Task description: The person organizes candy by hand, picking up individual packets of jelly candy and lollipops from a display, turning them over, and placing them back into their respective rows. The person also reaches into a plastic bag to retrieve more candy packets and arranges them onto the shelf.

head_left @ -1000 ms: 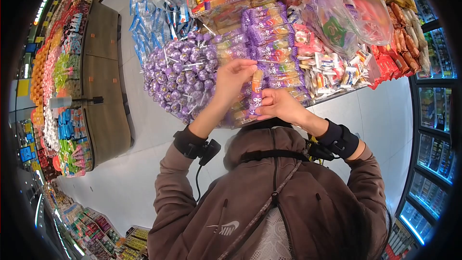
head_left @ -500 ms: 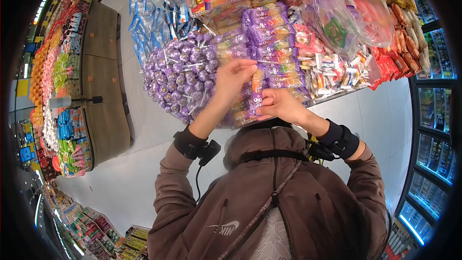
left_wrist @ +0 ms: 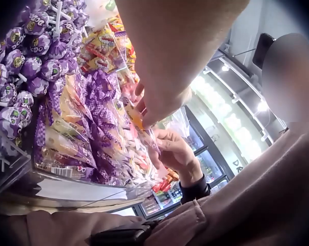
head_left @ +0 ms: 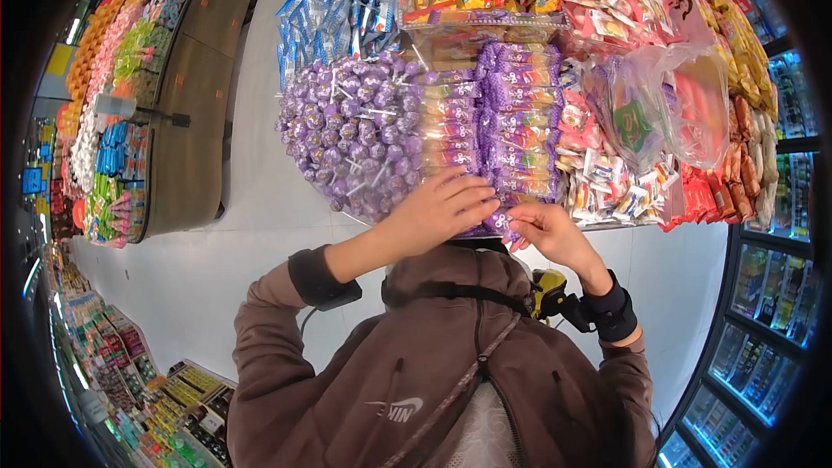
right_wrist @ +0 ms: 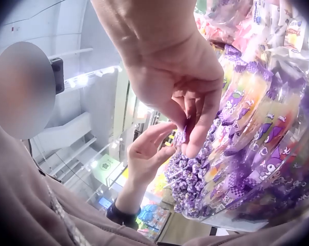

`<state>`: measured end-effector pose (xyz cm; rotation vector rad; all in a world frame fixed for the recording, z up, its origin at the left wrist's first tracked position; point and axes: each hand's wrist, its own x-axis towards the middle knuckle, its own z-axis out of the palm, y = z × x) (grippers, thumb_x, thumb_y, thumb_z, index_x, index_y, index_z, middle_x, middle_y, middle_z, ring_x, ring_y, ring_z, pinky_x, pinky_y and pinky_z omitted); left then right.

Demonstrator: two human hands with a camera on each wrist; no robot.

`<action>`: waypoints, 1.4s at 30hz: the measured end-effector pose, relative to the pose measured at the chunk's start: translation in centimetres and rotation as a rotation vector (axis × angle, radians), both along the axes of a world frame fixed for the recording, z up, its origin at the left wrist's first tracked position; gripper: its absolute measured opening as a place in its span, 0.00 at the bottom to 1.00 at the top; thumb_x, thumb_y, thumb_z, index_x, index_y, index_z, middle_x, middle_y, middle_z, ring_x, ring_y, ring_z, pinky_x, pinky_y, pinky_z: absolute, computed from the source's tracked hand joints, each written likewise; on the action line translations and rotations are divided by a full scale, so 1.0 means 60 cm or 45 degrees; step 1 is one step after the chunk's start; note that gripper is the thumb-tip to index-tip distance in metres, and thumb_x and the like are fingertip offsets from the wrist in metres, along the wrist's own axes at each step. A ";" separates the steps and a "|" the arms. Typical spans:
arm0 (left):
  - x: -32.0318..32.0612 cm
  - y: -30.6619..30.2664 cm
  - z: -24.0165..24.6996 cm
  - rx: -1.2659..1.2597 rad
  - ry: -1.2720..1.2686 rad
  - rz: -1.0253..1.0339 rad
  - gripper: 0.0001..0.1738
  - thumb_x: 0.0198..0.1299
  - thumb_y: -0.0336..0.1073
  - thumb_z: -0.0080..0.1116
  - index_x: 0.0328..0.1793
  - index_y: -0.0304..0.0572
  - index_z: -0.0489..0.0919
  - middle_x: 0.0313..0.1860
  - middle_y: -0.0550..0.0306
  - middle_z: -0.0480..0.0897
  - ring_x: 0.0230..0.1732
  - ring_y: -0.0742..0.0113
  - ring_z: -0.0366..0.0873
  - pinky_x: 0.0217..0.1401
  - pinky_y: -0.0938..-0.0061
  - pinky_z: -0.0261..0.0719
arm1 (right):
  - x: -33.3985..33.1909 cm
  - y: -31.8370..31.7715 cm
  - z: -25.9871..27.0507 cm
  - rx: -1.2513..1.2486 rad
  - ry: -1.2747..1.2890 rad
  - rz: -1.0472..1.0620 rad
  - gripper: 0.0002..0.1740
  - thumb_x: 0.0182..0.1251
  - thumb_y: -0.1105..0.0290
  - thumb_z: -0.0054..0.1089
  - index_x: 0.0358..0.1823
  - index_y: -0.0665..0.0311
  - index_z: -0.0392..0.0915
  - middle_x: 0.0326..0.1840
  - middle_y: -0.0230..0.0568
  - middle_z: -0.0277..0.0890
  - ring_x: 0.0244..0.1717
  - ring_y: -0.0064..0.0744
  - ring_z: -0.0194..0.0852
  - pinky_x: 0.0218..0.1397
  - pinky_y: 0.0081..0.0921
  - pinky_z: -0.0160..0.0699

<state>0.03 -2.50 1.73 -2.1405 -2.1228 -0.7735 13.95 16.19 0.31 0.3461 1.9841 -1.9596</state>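
Both hands are together over the front edge of the candy display. My left hand (head_left: 452, 204) has its back to the head camera, and its fingers bend over a slim purple and orange candy packet (head_left: 500, 223). In the left wrist view an orange part of the packet (left_wrist: 135, 118) shows at the left fingers. My right hand (head_left: 555, 232) pinches the packet's purple end between thumb and fingers. The right wrist view shows that crinkled wrapper end (right_wrist: 180, 137) at the right fingertips, with the left hand (right_wrist: 148, 154) close by. Most of the packet is hidden by the hands.
Purple-wrapped lollipops (head_left: 347, 126) are heaped left of stacked purple candy packets (head_left: 524, 121). Clear plastic bags (head_left: 637, 113) lie over pink sweets at the right. Another display counter (head_left: 195, 95) stands across the aisle; lit fridges (head_left: 776, 290) line the right side.
The head view has shifted. The packet, earlier held lengthwise between both hands, is now mostly covered. My left hand has turned its back upward and come down beside the right.
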 end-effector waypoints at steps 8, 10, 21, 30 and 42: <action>0.009 -0.001 -0.013 -0.066 0.100 -0.087 0.20 0.48 0.32 0.50 0.49 0.39 0.73 0.43 0.57 0.75 0.44 0.63 0.73 0.46 0.71 0.71 | -0.002 0.009 -0.008 -0.160 -0.036 0.069 0.11 0.66 0.73 0.47 0.46 0.72 0.70 0.30 0.39 0.77 0.28 0.22 0.75 0.31 0.16 0.73; 0.004 -0.001 -0.009 -0.123 0.103 -0.050 0.19 0.47 0.32 0.50 0.48 0.39 0.73 0.41 0.57 0.75 0.44 0.64 0.73 0.45 0.73 0.72 | -0.003 0.018 -0.005 -0.175 -0.063 0.053 0.13 0.66 0.72 0.47 0.49 0.71 0.69 0.32 0.38 0.77 0.29 0.22 0.75 0.32 0.17 0.73; -0.170 0.063 -0.001 -0.344 0.314 0.584 0.07 0.45 0.29 0.52 0.33 0.40 0.73 0.32 0.57 0.75 0.38 0.61 0.74 0.38 0.70 0.73 | -0.006 0.078 0.009 -0.169 -0.015 -0.121 0.13 0.67 0.72 0.44 0.51 0.66 0.69 0.36 0.38 0.76 0.33 0.22 0.74 0.36 0.18 0.73; -0.154 0.108 -0.068 -0.459 0.253 0.605 0.14 0.40 0.26 0.54 0.38 0.40 0.73 0.37 0.55 0.76 0.45 0.59 0.73 0.45 0.68 0.72 | -0.003 0.090 0.006 -0.226 0.001 -0.104 0.13 0.67 0.71 0.45 0.50 0.67 0.69 0.36 0.38 0.76 0.33 0.23 0.74 0.36 0.18 0.72; -0.147 0.111 -0.083 -0.546 0.149 0.658 0.15 0.41 0.24 0.53 0.40 0.38 0.73 0.39 0.53 0.75 0.47 0.56 0.72 0.42 0.68 0.76 | -0.001 0.094 -0.005 -0.233 -0.001 -0.137 0.12 0.67 0.72 0.46 0.49 0.68 0.69 0.34 0.39 0.76 0.32 0.24 0.75 0.35 0.19 0.73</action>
